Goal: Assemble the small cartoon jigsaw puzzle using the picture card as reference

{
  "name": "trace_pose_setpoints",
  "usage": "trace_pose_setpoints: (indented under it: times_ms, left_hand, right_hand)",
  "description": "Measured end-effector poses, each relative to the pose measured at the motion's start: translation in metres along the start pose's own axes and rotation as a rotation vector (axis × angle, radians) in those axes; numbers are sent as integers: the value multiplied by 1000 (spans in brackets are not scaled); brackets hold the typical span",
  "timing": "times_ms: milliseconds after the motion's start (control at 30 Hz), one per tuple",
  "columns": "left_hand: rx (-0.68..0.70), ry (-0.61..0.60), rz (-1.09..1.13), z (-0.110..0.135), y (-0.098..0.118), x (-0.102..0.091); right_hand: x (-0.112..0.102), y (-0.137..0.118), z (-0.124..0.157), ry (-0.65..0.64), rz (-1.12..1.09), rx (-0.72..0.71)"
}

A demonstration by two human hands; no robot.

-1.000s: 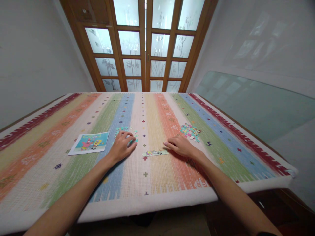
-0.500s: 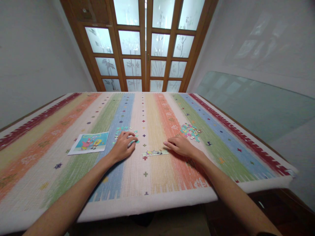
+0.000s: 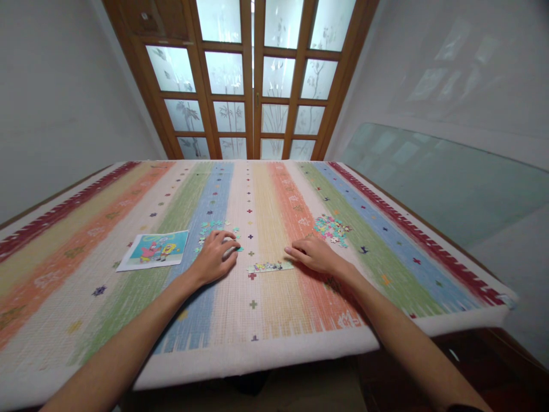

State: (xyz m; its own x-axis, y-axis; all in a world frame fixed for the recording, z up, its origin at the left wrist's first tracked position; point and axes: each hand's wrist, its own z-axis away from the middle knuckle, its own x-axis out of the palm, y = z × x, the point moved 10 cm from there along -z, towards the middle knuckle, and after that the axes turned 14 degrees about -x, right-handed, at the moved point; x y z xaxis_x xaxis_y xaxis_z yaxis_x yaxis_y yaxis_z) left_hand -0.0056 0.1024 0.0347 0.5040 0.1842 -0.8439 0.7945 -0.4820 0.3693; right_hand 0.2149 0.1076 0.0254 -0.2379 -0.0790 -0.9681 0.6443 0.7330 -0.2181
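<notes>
My left hand [image 3: 214,256] rests on a scatter of small teal puzzle pieces [image 3: 214,226], its fingers curled over some of them; whether it grips one is hidden. My right hand [image 3: 315,254] lies flat, fingertips touching the right end of a short joined strip of puzzle pieces [image 3: 269,266]. A pile of mixed loose pieces [image 3: 331,228] lies just beyond the right hand. A picture card with cartoon figures [image 3: 156,249] lies left of the left hand.
A striped, many-coloured cloth [image 3: 274,320] covers the table. Wooden doors with frosted glass panes [image 3: 253,80] stand behind it. A glass panel [image 3: 446,183] leans along the wall at the right. The table's near edge runs just below my forearms.
The left hand's fingers have shifted slightly over the teal pieces. The right hand and the strip have stayed put.
</notes>
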Motion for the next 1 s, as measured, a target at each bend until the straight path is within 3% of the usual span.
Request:
trace_pose_setpoints:
  times_ms: [400, 733, 1000]
  left_hand:
    - [35, -32, 13, 4, 8, 3]
    - [131, 20, 30, 9, 23, -3]
    - [105, 48, 50, 11, 23, 0]
  right_hand:
    - [1, 0, 0, -7, 10, -3]
    - [5, 4, 1, 38, -7, -22]
    - [11, 10, 2, 62, -86, -17]
